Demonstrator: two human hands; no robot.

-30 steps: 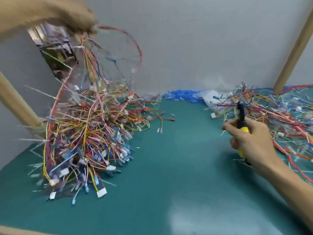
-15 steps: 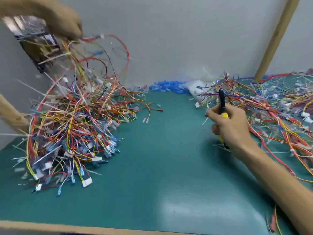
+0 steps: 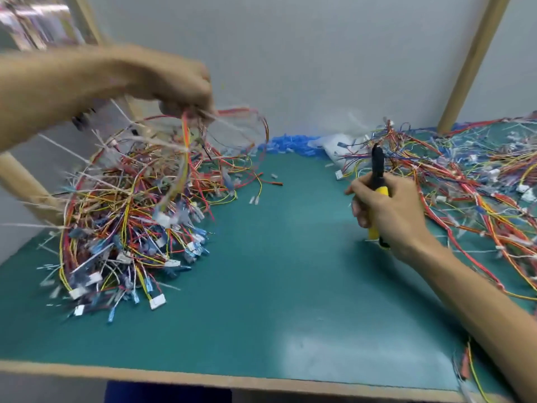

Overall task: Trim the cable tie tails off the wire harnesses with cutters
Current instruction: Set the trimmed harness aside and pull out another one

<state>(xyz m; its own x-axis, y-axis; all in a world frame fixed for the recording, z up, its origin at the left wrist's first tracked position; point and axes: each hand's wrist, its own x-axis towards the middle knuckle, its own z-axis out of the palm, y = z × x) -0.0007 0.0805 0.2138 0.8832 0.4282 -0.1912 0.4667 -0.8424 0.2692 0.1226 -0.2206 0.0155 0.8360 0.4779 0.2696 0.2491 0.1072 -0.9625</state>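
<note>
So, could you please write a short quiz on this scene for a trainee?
1. True or false: the right hand holds the yellow-handled cutters.
2. The mat is: A green, B red, C white.
3. Fill in: the left hand grips a bunch of ____ above the left pile.
Key: 1 true; 2 A; 3 wires.

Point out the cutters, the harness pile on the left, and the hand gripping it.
cutters (image 3: 377, 164), head view, black upper part.
harness pile (image 3: 116, 222), head view, middle of tangle.
left hand (image 3: 180, 82), head view, back of hand.
</note>
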